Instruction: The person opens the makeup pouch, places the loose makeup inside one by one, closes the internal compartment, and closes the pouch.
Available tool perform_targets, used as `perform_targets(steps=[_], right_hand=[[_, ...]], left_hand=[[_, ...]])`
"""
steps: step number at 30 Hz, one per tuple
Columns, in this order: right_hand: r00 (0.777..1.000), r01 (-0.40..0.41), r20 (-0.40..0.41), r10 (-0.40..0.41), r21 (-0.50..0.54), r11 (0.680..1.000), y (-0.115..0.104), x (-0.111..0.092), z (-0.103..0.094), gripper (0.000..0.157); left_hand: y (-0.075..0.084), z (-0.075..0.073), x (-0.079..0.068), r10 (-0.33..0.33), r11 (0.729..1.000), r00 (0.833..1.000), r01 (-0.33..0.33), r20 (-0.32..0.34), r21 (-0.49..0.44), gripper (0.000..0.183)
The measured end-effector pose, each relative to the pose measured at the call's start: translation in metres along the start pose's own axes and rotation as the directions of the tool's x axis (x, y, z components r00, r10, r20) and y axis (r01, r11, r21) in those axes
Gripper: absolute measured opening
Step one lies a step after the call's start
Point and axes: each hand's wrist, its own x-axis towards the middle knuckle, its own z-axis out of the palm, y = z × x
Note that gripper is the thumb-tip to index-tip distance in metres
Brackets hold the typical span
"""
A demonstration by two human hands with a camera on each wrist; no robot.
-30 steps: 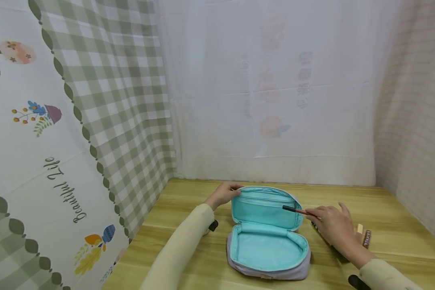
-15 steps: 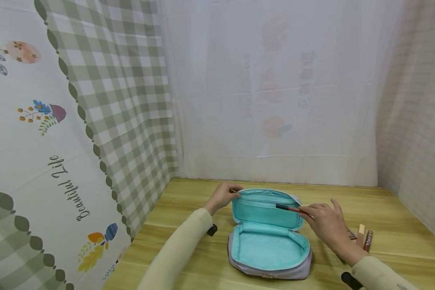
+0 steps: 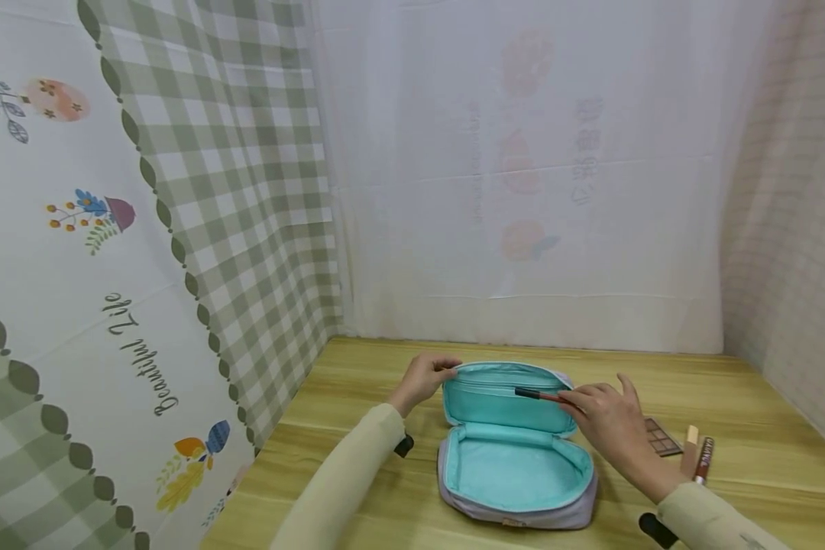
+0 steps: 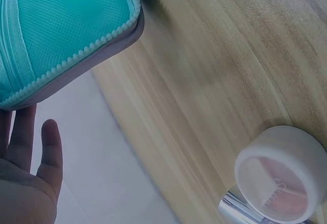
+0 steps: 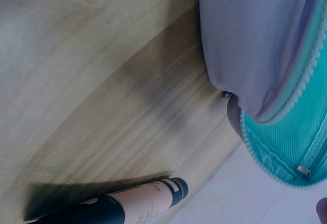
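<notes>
Step in hand looks like putting makeup away: L hand (image 3: 422, 382) pinches the upright lid (image 3: 502, 409) of the pouch (image 3: 519, 475) at its corner; R hand (image 3: 612, 422) pinches a slim stick (image 3: 538, 394), dark end fwd of the lid, btwn both hands. Next move prob. calls for lowering it w/o losing the lid. Pouch is btwn/below hands on table (image 3: 763, 412); palette (image 3: 661, 439), beige tube (image 3: 689, 449) & brown tube (image 3: 704, 460) just R of R hand. L wrist view adds white tub (image 4: 286, 175) + silvery tube (image 4: 237, 208), n/a in head view; R wrist view: black-pink bottle (image 5: 143, 202), no stick.
</notes>
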Motion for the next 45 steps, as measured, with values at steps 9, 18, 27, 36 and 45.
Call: perform_targets(steps=[9, 18, 27, 36, 45], right_hand=[[0.999, 0.025, 0.03, -0.024, -0.06, 0.998, -0.009, 0.01, 0.007, 0.024], [0.992, 0.117, -0.033, -0.122, -0.116, 0.986, -0.01, 0.022, 0.015, 0.019], [0.982, 0.189, 0.034, -0.186, -0.205, 0.96, -0.014, 0.026, 0.019, 0.02], [0.97, 0.24, 0.088, -0.226, -0.222, 0.945, -0.022, 0.025, 0.024, 0.018], [0.979, 0.187, -0.053, -0.199, -0.178, 0.966, -0.018, 0.029, 0.021, 0.06]], left_hand=[[0.002, 0.001, 0.0, -0.012, 1.0, 1.0, 0.012, -0.009, 0.004, 0.02], [0.002, 0.001, 0.0, -0.005, 1.0, 1.0, 0.005, -0.004, 0.004, 0.019], [0.0, 0.001, 0.001, -0.001, 1.0, 1.0, 0.001, 0.003, 0.008, 0.019], [-0.001, 0.0, -0.002, 0.001, 1.0, 1.0, -0.002, 0.009, 0.009, 0.019], [0.002, 0.001, -0.001, 0.009, 1.0, 1.0, -0.009, 0.006, 0.025, 0.02]])
